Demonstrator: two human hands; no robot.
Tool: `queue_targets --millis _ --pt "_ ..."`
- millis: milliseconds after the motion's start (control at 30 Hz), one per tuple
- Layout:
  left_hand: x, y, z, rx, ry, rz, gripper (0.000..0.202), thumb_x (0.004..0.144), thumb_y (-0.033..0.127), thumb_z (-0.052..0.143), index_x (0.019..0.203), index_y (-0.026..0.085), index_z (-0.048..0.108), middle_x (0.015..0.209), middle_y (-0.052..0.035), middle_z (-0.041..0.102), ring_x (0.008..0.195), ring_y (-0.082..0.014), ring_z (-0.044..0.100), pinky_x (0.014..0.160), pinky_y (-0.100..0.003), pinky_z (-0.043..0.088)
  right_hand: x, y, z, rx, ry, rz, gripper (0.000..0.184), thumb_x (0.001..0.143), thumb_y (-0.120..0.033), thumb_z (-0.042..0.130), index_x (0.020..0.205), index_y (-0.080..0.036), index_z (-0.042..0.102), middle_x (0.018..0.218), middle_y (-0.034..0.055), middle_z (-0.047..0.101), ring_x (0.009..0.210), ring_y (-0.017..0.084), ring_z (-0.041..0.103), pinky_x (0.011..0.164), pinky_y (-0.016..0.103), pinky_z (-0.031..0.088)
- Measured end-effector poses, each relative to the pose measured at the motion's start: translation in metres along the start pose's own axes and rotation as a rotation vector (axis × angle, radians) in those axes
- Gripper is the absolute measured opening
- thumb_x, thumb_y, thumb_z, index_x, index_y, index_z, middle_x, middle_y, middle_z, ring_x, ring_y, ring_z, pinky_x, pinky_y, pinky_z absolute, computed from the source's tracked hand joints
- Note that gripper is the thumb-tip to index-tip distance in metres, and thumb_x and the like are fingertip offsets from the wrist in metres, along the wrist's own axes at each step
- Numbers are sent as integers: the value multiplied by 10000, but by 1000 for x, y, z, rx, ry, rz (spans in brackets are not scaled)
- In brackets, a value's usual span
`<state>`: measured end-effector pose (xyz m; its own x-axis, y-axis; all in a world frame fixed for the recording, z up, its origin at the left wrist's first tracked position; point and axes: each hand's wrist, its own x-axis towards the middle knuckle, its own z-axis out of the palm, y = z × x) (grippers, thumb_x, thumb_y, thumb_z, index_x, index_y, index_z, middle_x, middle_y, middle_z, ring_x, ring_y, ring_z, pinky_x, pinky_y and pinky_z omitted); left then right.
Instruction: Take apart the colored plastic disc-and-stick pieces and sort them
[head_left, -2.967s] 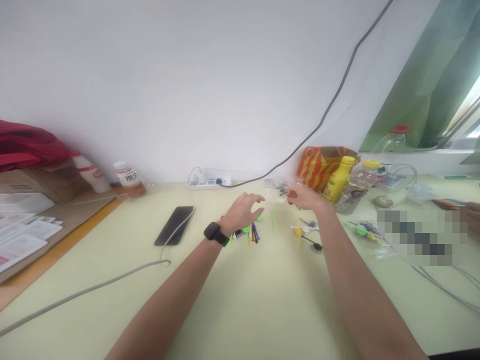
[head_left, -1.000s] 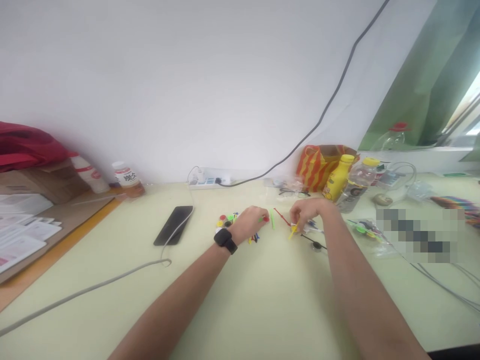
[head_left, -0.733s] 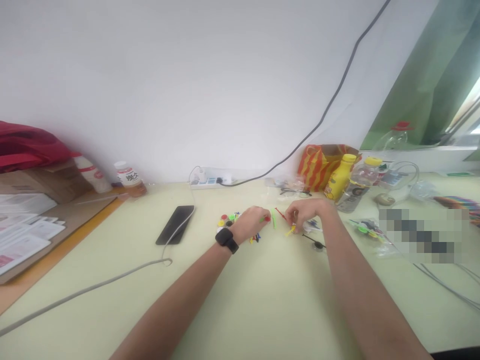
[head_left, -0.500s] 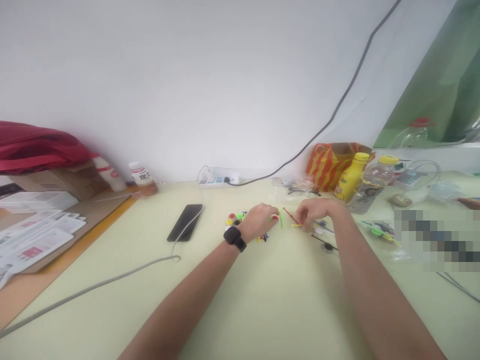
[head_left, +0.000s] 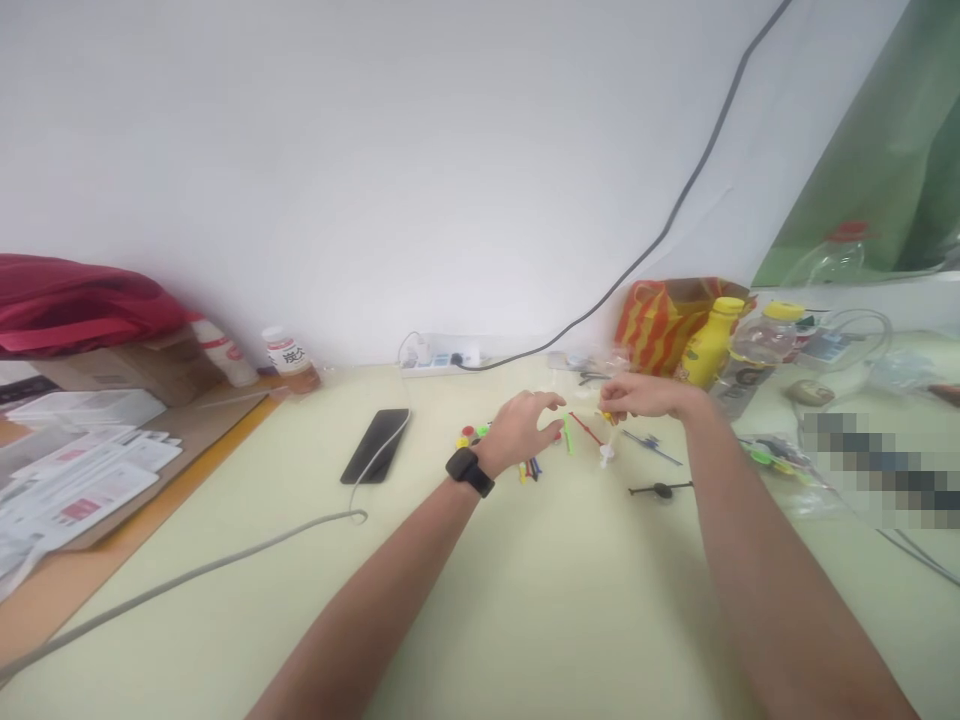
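Note:
My left hand [head_left: 519,432], with a black watch on its wrist, hovers over the table with thumb and fingers apart and nothing visible between them. Partly behind it lie round red, yellow and green pieces [head_left: 468,433], and below it several short coloured sticks [head_left: 529,470]. Thumb and fingers of my right hand [head_left: 637,397] pinch a small yellow plastic piece [head_left: 607,417]. Between the hands lie a green stick [head_left: 568,434] and a red stick [head_left: 586,427]. Under the right hand are a white piece [head_left: 606,455], a blue stick [head_left: 654,447] and a black stick with a disc [head_left: 662,490].
A black phone [head_left: 375,445] with a cable lies left of the hands. Against the wall is a power strip [head_left: 442,358]. At the right stand a striped bag [head_left: 651,325], a yellow bottle [head_left: 709,345] and a clear bottle [head_left: 766,340]. Papers [head_left: 90,480] lie far left.
My right hand has lifted from the table with the yellow piece, uncovering the white piece and the blue stick. The fingers of my left hand have spread wider.

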<state>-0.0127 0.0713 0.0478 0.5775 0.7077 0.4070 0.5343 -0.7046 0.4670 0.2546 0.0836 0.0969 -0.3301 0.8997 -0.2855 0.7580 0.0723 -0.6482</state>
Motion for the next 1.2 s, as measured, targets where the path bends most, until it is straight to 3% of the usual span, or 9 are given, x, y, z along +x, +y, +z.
queue_targets --millis 200,333,500,667,800,900,1000,1100,1200 --pt "3 9 -2 -179 51 38 335 967 377 623 1279 255 617 1210 -71 715 1097 -238 677 934 -389 556 2 -24 9 219 79 -156 400 824 -576 726 805 -192 616 788 51 679 743 181 602 680 312 456" --pt "7 13 -5 -346 123 29 269 995 384 589 1200 210 602 1155 -88 727 974 -205 722 858 -352 594 11 -41 22 417 98 -275 405 832 -577 731 838 -189 615 716 10 618 703 148 568 671 291 444" --pt "11 7 -9 -450 235 16 189 972 333 631 1079 179 607 1033 -85 735 896 -182 737 827 -325 613 23 -46 33 626 52 -310 297 785 -424 781 879 -184 632 774 24 646 741 148 589 728 293 480" --pt "12 1 -12 -478 240 45 219 933 338 678 1071 172 640 992 -84 740 877 -176 731 826 -321 621 27 -46 41 670 28 -337 189 752 -291 724 854 -198 595 761 7 614 745 147 579 714 279 478" --pt "11 -2 -12 -479 189 45 182 919 301 667 1031 160 692 965 -77 759 843 -171 730 808 -306 608 31 -47 47 493 97 -271 124 838 -325 580 873 -206 580 691 -23 517 605 114 447 566 240 377" --pt "8 -5 -11 -399 113 3 116 846 271 717 869 157 705 857 -47 757 779 -168 714 766 -295 582 36 -41 49 173 200 -93 187 894 -316 485 955 -208 626 789 15 595 680 137 519 585 240 400" --pt "4 -7 -10 -267 -67 8 109 758 248 775 723 170 709 777 -19 754 732 -168 694 734 -287 541 43 -30 50 -25 213 23 186 836 -255 588 990 -185 665 921 54 672 826 182 608 650 247 433" --pt "1 -8 -9 -259 -260 27 86 713 228 803 775 190 756 833 -11 776 762 -176 701 705 -273 515 47 -18 48 -125 175 65 280 754 -202 691 1031 -168 675 992 77 701 878 212 638 691 259 444" --pt "0 -10 -8 -225 -382 4 145 694 222 813 838 204 796 859 -16 782 775 -195 701 673 -280 499 45 -11 41 -211 167 95 321 747 -254 723 1054 -170 683 1102 107 696 946 243 644 715 280 451"
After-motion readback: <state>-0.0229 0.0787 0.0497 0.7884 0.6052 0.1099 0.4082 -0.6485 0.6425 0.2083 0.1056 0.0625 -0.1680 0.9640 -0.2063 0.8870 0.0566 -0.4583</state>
